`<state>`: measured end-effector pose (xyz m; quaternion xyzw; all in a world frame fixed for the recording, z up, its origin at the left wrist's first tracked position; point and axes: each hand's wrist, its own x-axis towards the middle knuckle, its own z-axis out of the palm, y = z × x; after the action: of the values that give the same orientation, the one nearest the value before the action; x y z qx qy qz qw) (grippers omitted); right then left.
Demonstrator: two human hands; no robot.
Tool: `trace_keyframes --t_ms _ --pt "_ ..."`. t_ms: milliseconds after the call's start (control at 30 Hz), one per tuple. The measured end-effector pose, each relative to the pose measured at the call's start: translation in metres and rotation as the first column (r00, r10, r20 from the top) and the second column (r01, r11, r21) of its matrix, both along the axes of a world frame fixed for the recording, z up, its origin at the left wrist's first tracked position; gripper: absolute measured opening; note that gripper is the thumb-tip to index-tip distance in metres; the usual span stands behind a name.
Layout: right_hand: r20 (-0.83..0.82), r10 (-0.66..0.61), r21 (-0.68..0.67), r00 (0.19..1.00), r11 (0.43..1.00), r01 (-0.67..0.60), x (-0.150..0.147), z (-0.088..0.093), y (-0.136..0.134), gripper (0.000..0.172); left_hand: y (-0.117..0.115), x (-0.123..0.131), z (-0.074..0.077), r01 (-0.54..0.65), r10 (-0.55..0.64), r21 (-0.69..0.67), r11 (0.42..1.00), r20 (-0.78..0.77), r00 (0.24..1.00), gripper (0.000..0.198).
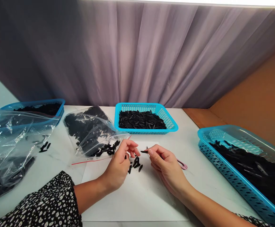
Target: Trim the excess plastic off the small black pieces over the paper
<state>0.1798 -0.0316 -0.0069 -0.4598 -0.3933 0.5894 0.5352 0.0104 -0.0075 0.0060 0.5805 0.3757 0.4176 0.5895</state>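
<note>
My right hand (167, 167) pinches a small black strip (144, 152) between thumb and fingers. A thin metal tip shows just above the strip, and a pink looped handle (182, 164) sticks out behind the same hand; they look like one tool, mostly hidden by the hand. Facing it, my left hand (118, 165) is curled with its fingertips near the strip. A bit of black shows between its thumb and fingers, apparently another strip in its grasp. Several loose black strips (136, 162) lie on a white sheet (132, 201) below and between the hands.
A blue basket (172, 126) of black strips stands at the back. Larger blue baskets stand at right (234, 171) and back left (61, 110). Left of centre lies a clear zip bag (90, 126) of black strips, with another bag (14, 138) at far left.
</note>
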Motion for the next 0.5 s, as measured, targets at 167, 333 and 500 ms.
trace_keyframes --t_ms 167,333,500 --pt "-0.089 0.008 -0.039 0.996 0.999 -0.011 -0.0004 0.0038 -0.0008 0.041 -0.002 0.0035 -0.0007 0.033 -0.028 -0.057 0.998 0.08 0.996 0.04" --pt "-0.15 0.014 -0.085 0.989 0.996 -0.027 -0.0001 0.0054 0.0002 0.043 0.0029 0.0043 0.0025 -0.021 0.056 -0.222 0.975 0.154 0.986 0.036" --pt "-0.187 0.016 -0.092 0.982 0.995 -0.034 0.0002 0.0062 0.0003 0.042 0.0046 0.0045 0.0033 -0.062 0.078 -0.182 0.981 0.087 0.993 0.018"
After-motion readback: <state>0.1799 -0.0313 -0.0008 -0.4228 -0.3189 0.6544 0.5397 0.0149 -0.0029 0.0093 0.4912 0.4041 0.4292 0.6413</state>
